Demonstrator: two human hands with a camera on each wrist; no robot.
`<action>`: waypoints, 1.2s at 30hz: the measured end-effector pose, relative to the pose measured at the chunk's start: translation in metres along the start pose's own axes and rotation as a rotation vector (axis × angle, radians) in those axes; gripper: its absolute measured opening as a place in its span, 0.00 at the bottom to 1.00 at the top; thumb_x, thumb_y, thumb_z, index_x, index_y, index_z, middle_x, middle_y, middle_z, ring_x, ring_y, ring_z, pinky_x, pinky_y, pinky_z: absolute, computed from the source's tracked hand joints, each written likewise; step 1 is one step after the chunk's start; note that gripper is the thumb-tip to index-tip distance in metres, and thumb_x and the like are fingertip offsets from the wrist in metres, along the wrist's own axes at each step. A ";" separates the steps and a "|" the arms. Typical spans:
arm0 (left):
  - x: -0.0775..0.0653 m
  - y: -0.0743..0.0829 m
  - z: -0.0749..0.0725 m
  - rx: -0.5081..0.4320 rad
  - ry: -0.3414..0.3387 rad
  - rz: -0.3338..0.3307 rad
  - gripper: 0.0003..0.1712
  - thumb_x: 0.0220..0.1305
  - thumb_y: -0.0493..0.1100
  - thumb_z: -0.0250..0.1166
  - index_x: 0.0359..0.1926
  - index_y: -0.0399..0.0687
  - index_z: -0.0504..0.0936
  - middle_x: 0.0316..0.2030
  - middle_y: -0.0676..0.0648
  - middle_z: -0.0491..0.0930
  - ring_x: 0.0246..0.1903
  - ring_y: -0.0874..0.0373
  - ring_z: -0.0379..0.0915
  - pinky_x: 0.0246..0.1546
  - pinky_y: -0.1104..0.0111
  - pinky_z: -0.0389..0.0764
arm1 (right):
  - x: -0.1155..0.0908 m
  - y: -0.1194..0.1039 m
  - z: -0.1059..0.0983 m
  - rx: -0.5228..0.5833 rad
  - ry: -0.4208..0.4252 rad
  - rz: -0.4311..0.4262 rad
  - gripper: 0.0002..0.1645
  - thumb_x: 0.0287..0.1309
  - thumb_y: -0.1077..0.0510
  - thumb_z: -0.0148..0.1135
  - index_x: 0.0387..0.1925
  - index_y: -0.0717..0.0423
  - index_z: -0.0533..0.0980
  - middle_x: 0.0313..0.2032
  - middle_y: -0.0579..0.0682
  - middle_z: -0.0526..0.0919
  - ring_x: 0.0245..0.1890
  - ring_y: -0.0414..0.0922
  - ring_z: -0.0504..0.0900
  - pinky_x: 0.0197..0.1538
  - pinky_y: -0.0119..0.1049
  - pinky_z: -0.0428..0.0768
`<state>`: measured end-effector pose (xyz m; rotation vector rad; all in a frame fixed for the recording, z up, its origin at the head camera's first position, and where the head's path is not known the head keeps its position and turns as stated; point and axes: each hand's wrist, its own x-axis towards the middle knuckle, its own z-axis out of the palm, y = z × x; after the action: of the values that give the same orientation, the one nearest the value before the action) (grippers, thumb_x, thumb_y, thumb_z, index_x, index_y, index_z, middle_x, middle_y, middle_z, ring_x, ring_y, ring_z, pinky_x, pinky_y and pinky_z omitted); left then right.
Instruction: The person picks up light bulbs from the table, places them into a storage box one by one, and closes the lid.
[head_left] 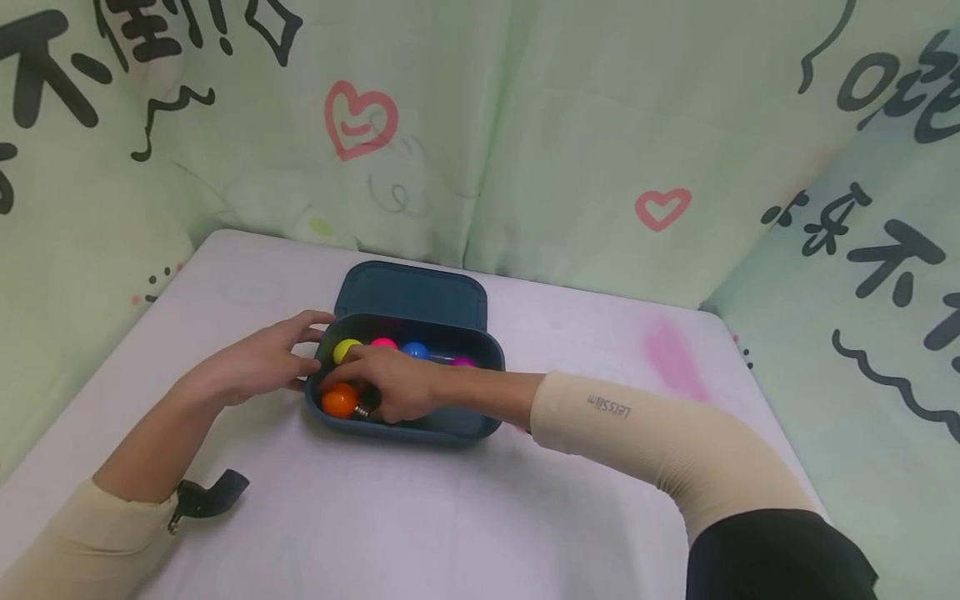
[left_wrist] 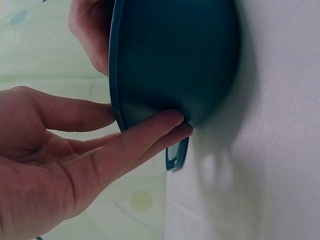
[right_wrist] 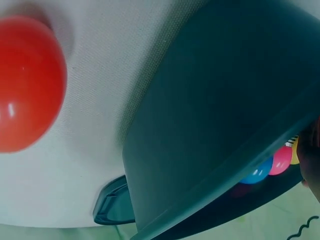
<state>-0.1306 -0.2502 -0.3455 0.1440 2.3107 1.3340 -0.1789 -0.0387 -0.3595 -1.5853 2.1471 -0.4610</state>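
Note:
A dark teal storage box point(head_left: 450, 425) stands on the table, holding toy light bulbs with ridged bases. Along its back lie a yellow bulb point(head_left: 345, 350), a pink bulb point(head_left: 384, 342), a blue bulb point(head_left: 415, 350) and a magenta bulb point(head_left: 462, 362). Reaching into the left end, my right hand point(head_left: 397, 385) holds an orange bulb point(head_left: 341, 401) low in the box; its thumb is hidden. My left hand point(head_left: 262, 362) rests against the box's left end. In the left wrist view, straight fingers point(left_wrist: 145, 135) touch the outer wall and the thumb meets the rim.
Behind the box lies its teal lid point(head_left: 412, 293). A red rounded object point(right_wrist: 30, 85) sits on the table outside the box, largely hidden by my right forearm in the head view. Patterned green curtains point(head_left: 570, 125) surround the white table point(head_left: 450, 517).

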 end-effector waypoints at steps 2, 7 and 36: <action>0.001 0.001 0.001 -0.001 -0.004 0.001 0.36 0.68 0.34 0.52 0.73 0.45 0.49 0.69 0.30 0.54 0.53 0.39 0.74 0.47 0.55 0.81 | -0.002 0.001 0.000 0.005 0.001 0.006 0.37 0.47 0.66 0.69 0.61 0.47 0.72 0.55 0.47 0.71 0.55 0.38 0.66 0.48 0.22 0.75; 0.003 0.005 0.005 0.002 -0.014 0.003 0.36 0.68 0.34 0.53 0.73 0.44 0.49 0.69 0.30 0.54 0.54 0.39 0.74 0.47 0.55 0.82 | -0.006 0.004 0.002 0.008 0.007 0.019 0.36 0.48 0.65 0.69 0.61 0.46 0.72 0.55 0.47 0.71 0.54 0.38 0.67 0.48 0.21 0.74; 0.006 -0.001 0.005 0.056 -0.006 -0.029 0.39 0.67 0.36 0.54 0.74 0.47 0.46 0.69 0.29 0.51 0.54 0.37 0.73 0.47 0.54 0.81 | -0.089 0.024 -0.049 0.234 0.277 0.150 0.31 0.51 0.61 0.70 0.59 0.50 0.74 0.53 0.52 0.74 0.48 0.47 0.79 0.47 0.42 0.83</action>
<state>-0.1338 -0.2451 -0.3509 0.1315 2.3377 1.2534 -0.2010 0.0543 -0.3171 -1.2831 2.2913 -0.8908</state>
